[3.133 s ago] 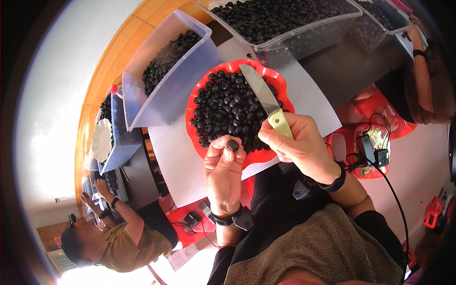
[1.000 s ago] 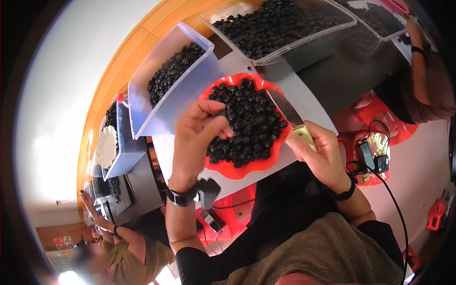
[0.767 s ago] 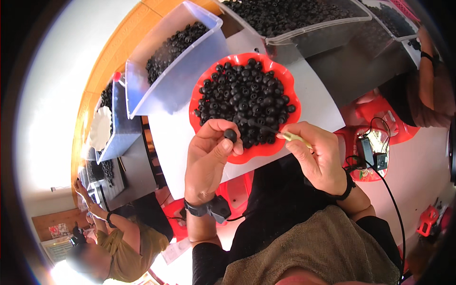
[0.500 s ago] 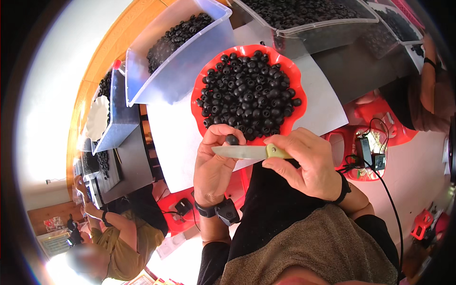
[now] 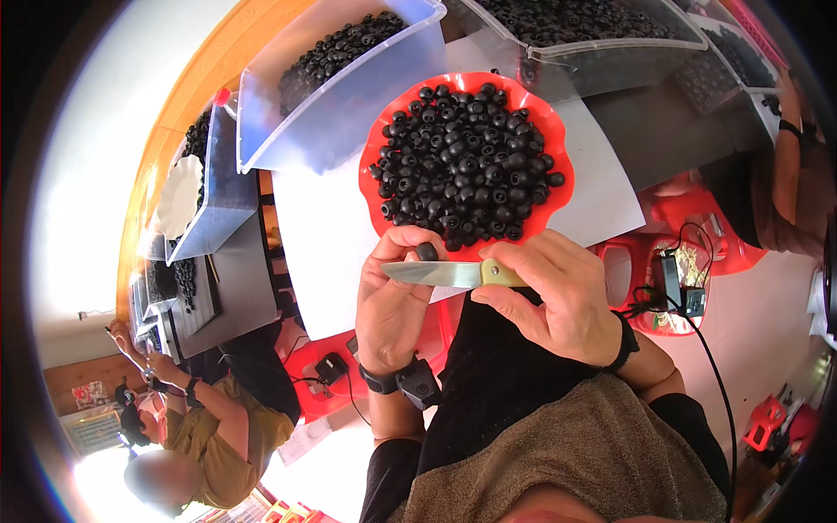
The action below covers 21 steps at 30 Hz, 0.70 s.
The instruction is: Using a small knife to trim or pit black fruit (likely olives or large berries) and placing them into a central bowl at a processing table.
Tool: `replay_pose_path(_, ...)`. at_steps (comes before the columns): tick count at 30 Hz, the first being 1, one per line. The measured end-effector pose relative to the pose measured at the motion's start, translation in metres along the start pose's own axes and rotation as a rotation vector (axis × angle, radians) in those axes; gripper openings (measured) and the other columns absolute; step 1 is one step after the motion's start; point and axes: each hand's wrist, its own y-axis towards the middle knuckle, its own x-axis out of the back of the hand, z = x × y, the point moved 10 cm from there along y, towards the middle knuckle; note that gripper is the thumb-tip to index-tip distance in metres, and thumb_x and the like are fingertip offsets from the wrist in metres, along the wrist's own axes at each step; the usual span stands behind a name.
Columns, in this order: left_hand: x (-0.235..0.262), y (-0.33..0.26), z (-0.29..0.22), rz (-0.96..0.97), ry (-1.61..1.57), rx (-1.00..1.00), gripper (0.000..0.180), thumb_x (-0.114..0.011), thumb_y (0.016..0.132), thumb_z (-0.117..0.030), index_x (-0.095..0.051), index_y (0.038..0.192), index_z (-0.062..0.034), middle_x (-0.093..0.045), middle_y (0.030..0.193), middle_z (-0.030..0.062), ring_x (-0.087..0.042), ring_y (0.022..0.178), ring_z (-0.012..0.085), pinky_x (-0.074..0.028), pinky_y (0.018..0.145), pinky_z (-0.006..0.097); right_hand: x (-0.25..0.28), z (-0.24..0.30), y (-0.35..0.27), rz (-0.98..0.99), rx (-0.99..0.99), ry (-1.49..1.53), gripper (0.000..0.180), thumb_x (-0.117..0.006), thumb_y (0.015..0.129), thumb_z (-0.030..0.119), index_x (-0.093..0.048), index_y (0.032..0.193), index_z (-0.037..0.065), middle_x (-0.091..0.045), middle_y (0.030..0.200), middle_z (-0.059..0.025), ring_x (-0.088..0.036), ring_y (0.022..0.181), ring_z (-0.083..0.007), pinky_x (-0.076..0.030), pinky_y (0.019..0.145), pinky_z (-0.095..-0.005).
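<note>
Between the fingertips of my left hand (image 5: 394,301) is a small round black bead-like piece (image 5: 426,252). My right hand (image 5: 562,305) grips a knife by its pale yellow-green handle (image 5: 499,273). Its blade (image 5: 432,273) points left and lies just below the piece, reaching across to my left hand; whether the edge touches the piece I cannot tell. Both hands are over the near rim of a red scalloped dish (image 5: 562,144). Heaped in this dish are many similar black pieces (image 5: 462,166), several showing a round hole.
Under the dish lies a white sheet (image 5: 314,270). Clear bins (image 5: 349,118) of black pieces line the far side, with a white scalloped plate (image 5: 179,196) on the left one. Co-workers sit at left (image 5: 231,427) and right (image 5: 789,166). A cabled black adapter (image 5: 670,277) rests on a red stool.
The view has shifted slightly, so the dish appears higher and farther right. The knife and the piece stay close together. At left, the co-worker's hands and head have moved.
</note>
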Motion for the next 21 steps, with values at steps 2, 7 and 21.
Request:
replay_pose_path(2, 0.003, 0.000, 0.001, -0.023, 0.003, -0.001, 0.023, -0.058, 0.091, -0.010, -0.053, 0.110, 0.0024, -0.057, 0.097, 0.0099, -0.055, 0.088, 0.0146, -0.045, 0.081, 0.028, -0.002, -0.001, 0.001, 0.002, -0.002, -0.005, 0.033, -0.077, 0.072, 0.027, -0.062, 0.093, 0.005, -0.055, 0.069, -0.0018, -0.052, 0.059, -0.0199, -0.042, 0.051, -0.0308)
replay_pose_path(7, 0.006, 0.003, 0.001, -0.088, -0.036, 0.026, 0.020, -0.059, 0.090, -0.009, -0.053, 0.106, 0.0019, -0.057, 0.095, 0.0101, -0.055, 0.084, 0.0145, -0.046, 0.079, 0.028, -0.003, -0.007, 0.005, 0.025, -0.028, -0.009, 0.034, -0.076, 0.072, 0.027, -0.063, 0.094, 0.005, -0.054, 0.068, -0.0015, -0.052, 0.059, -0.0199, -0.042, 0.052, -0.0312)
replay_pose_path(21, -0.020, 0.017, -0.012, -0.004, 0.136, 0.014, 0.008, -0.062, 0.086, -0.004, -0.055, 0.088, -0.0035, -0.059, 0.087, 0.0125, -0.053, 0.070, 0.0140, -0.043, 0.066, 0.026, -0.002, -0.023, 0.049, -0.024, -0.079, -0.050, 0.024, -0.073, 0.078, 0.020, -0.065, 0.092, 0.003, -0.053, 0.062, -0.0048, -0.050, 0.055, -0.0211, -0.041, 0.050, -0.0316)
